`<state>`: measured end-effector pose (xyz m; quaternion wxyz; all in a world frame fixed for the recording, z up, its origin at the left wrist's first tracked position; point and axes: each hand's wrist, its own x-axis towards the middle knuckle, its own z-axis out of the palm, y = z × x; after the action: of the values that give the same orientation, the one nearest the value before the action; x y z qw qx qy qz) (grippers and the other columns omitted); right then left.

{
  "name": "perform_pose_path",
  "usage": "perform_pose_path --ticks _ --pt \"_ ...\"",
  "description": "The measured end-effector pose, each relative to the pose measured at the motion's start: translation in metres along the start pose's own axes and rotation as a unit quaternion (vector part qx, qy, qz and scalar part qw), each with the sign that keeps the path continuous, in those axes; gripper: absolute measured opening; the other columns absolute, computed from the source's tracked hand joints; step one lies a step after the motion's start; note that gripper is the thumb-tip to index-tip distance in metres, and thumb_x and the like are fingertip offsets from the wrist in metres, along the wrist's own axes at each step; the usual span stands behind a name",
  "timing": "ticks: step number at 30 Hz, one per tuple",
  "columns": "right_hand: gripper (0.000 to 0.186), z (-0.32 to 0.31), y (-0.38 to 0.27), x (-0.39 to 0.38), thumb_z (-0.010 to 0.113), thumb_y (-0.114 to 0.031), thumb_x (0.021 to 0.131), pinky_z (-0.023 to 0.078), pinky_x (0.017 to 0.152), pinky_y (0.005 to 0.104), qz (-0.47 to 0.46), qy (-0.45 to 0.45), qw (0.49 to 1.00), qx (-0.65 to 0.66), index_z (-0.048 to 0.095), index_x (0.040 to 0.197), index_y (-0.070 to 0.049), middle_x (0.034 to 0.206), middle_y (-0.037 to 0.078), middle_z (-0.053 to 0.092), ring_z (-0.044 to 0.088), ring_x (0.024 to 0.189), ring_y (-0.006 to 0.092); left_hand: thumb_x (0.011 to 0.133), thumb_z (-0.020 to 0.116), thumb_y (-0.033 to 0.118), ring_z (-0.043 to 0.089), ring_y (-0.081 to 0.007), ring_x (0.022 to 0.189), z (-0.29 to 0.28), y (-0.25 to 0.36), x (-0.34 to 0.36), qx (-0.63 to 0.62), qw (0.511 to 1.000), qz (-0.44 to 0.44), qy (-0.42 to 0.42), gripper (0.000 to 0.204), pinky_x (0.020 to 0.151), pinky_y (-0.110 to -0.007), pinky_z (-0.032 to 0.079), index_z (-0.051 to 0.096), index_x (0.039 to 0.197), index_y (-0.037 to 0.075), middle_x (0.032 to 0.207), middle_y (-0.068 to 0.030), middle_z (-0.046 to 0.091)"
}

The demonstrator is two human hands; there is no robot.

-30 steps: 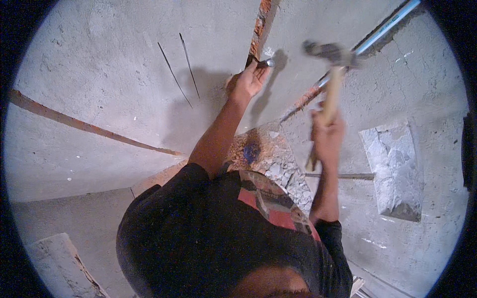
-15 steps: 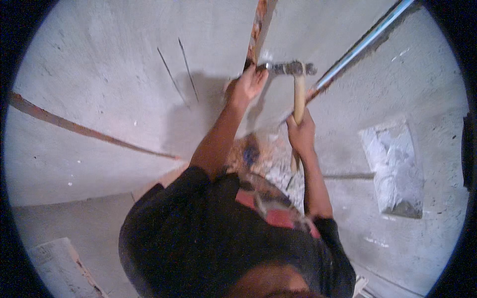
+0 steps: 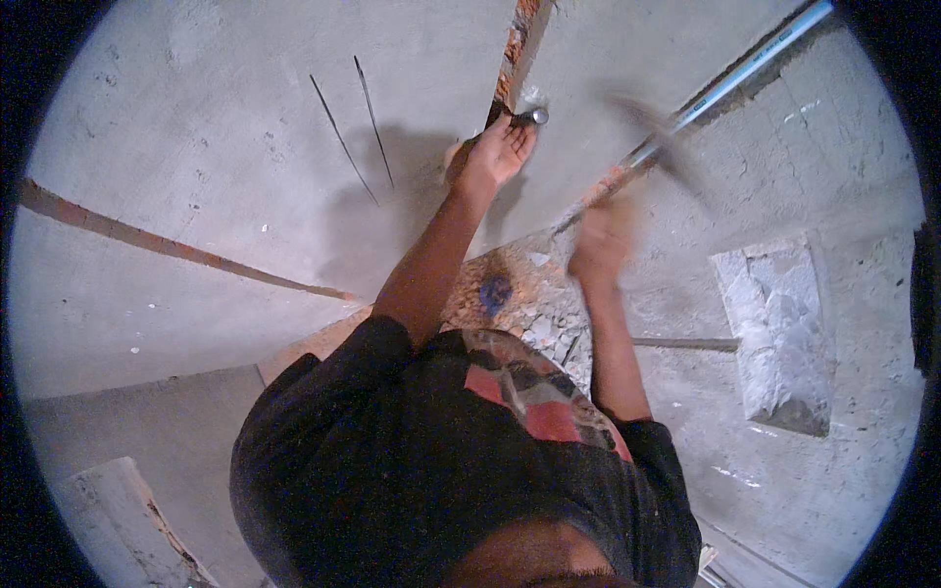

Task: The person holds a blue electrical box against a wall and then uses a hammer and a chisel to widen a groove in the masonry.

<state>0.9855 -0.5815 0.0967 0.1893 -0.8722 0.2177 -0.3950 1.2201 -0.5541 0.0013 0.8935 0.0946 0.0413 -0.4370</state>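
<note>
My left hand (image 3: 498,152) is closed round a dark metal chisel (image 3: 536,116), whose round shiny struck end sticks out to the right past my fingers. Its tip lies at the lower end of an upright groove (image 3: 520,49) cut into the grey plastered wall, where reddish brick shows. To the right, my right hand (image 3: 605,233) is blurred by its swing and grips a hammer (image 3: 655,127). The hammer's head is a smeared dark streak, apart from the chisel, and its handle hardly shows.
Right of the hammer a pale blue pipe (image 3: 765,59) runs in a slanting groove. Broken plaster and brick rubble (image 3: 554,333) lies below my hands, with a blue object (image 3: 495,292) there. A recessed whitish panel (image 3: 779,333) sits at right; another groove (image 3: 176,252) crosses at left.
The hammer has swung away from the chisel's end, up and to the right, with my right hand. My left hand and the chisel stay nearly in place.
</note>
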Motion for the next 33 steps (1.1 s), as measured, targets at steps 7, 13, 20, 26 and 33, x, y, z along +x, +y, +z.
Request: perform_pose_path --ticks 7,13,20,26,33 --pt "0.026 -0.096 -0.029 0.036 0.067 -0.016 0.085 0.045 0.053 0.0259 0.075 -0.028 0.982 0.17 0.06 0.106 -0.003 0.077 0.001 0.059 0.053 0.059 0.0087 0.09 0.06 0.018 0.063 -0.0239 0.086 -0.027 0.016 0.007 -0.059 0.996 -0.045 -0.052 0.017 0.08 -0.035 0.056 0.061 0.096 0.002 0.097 -0.0117 0.066" --pt "0.027 -0.193 -0.069 0.095 0.068 -0.021 0.083 0.047 0.058 0.0263 -0.176 0.351 0.843 0.367 0.061 0.101 -0.001 0.076 0.007 0.061 0.058 0.065 0.013 0.094 0.054 0.028 0.054 -0.0164 0.062 -0.017 0.003 -0.002 0.008 0.996 -0.078 -0.034 0.023 0.056 -0.028 0.049 0.054 0.098 0.006 0.076 -0.0063 0.057" --pt "0.035 0.007 0.016 -0.014 0.064 -0.028 0.083 0.042 0.066 0.0296 0.098 -0.094 0.991 -0.001 0.057 0.106 -0.004 0.084 0.012 0.056 0.053 0.073 0.0193 0.097 0.05 0.029 0.046 -0.0116 0.053 -0.014 0.004 0.015 0.003 0.996 -0.078 -0.034 0.018 0.05 -0.026 0.04 0.048 0.091 0.012 0.068 -0.0005 0.05" --pt "0.032 -0.122 0.032 0.039 0.066 -0.037 0.082 0.044 0.051 0.0271 0.029 0.096 0.993 0.064 0.066 0.093 -0.007 0.068 0.002 0.062 0.056 0.054 0.0151 0.098 0.047 0.028 0.043 -0.0108 0.053 -0.043 0.015 -0.01 0.021 0.997 -0.064 0.028 0.017 0.048 -0.026 0.038 0.045 0.092 0.012 0.07 -0.0003 0.047" --pt "0.032 -0.178 -0.038 0.084 0.062 -0.029 0.083 0.046 0.063 0.0372 -0.18 0.378 0.882 0.215 0.06 0.101 -0.003 0.078 0.015 0.063 0.059 0.072 0.0285 0.094 0.057 0.028 0.043 -0.0104 0.051 -0.017 -0.01 -0.013 -0.019 0.995 -0.099 -0.008 0.023 0.048 -0.025 0.038 0.046 0.084 0.011 0.066 0.0008 0.048"
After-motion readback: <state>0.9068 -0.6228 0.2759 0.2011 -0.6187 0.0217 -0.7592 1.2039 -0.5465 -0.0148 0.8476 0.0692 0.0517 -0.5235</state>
